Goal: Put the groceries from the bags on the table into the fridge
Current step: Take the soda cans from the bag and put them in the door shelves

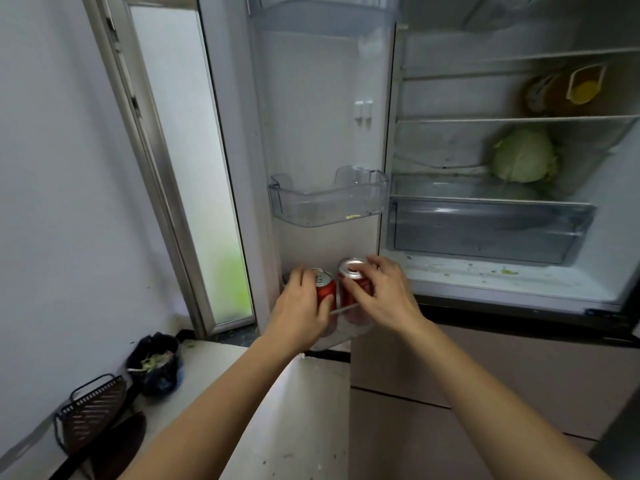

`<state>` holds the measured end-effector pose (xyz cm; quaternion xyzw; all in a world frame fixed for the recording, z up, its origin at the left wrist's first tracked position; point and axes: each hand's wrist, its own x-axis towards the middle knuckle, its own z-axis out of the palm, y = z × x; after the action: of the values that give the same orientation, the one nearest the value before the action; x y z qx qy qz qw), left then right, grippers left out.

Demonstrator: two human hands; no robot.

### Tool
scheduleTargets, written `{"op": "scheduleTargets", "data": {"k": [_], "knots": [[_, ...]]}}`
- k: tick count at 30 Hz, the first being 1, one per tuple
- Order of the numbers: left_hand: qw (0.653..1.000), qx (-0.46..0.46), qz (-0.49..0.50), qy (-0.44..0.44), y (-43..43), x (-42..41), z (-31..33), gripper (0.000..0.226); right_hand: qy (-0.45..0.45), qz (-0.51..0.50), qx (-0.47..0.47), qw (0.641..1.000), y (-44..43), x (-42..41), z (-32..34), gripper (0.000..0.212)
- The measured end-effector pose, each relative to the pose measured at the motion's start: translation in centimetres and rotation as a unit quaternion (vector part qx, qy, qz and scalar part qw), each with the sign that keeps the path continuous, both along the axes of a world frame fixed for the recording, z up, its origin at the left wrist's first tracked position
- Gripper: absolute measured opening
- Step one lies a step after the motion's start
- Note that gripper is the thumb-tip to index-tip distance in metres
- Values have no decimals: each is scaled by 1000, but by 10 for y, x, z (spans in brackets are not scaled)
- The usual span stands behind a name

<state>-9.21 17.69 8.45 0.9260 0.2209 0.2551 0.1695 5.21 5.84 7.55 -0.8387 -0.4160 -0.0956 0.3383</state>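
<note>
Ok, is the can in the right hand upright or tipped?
Upright: the can shows its silver top up, body standing in the bottom door bin, right hand gripping it.

Dim daylight comes through a frosted window (180, 150) beside a plain pale wall (52, 168).

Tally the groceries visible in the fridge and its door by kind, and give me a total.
Red cans: 2 (left can, right can)
Cabbage: 1
Yellow-capped bottle: 1
Total: 4
</note>
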Motion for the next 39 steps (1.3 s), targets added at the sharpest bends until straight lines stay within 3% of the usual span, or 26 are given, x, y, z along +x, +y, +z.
{"op": "scheduleTargets", "data": {"k": [4, 10, 15, 19, 28, 33, 39], "knots": [[999, 21, -5, -37, -5, -10, -5, 50, 31, 32, -4, 999, -15, -4, 0, 59], [989, 107, 13, -99, -20, -51, -29, 50, -20, 6, 29, 999, -32, -22, -22, 63], [983, 117, 117, -72, -22, -105, -66, 55, -127, 13, 89, 988, -21, -52, -67, 67], [972, 106, 211, -17, -16, -173, -86, 56, -144, 65, 92, 983, 9, -99, -94, 69], [905, 113, 409, 23, 15, -398, -69, 59, -136, 219, 81, 963, 111, -297, -87, 68], [861, 97, 499, 11, 23, -560, -66, 62, -146, 321, 69, 933, 168, -453, -76, 68], [807, 81, 580, 77, 19, -744, -94, 63, -165, 444, 20, 881, 219, -644, -88, 65]]}}
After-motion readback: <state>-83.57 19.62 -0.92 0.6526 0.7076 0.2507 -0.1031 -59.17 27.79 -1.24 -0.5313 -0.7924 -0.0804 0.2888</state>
